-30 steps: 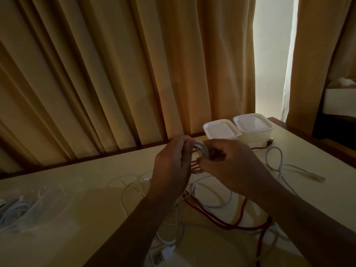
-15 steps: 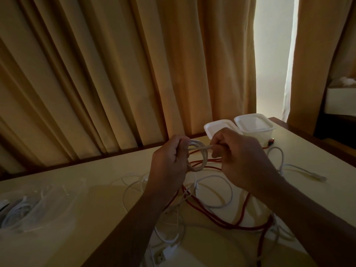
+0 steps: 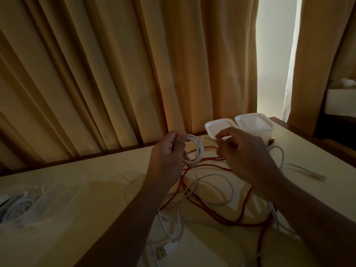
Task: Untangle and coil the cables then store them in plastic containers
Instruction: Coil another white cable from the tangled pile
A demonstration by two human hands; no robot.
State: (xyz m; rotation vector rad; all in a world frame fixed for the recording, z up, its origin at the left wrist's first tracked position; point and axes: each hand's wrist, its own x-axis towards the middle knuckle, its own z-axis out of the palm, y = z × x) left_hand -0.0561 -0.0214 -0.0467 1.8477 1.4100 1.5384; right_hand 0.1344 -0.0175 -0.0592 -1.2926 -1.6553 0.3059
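Observation:
My left hand [image 3: 169,151] grips a small coil of white cable [image 3: 198,151] held above the table. My right hand [image 3: 240,151] pinches the loose end of that same cable [image 3: 209,139] just right of the coil. Under both hands a long red cable [image 3: 210,207] lies tangled with several loose white cables [image 3: 217,178] on the cream table [image 3: 96,209]. Two lidded white plastic containers [image 3: 215,128] [image 3: 254,123] stand side by side at the table's far edge, behind my right hand. A white USB plug [image 3: 163,251] lies near the front edge.
A clear plastic container [image 3: 32,205] holding coiled white cables sits at the left of the table. Another white cable end [image 3: 316,177] lies at the right. Tan curtains hang close behind the table. A dark shelf with a white box [image 3: 341,101] stands at the far right.
My hands have moved apart. My right hand has drawn the cable's end out to the right of the coil, which now hangs open as a loop from my left hand.

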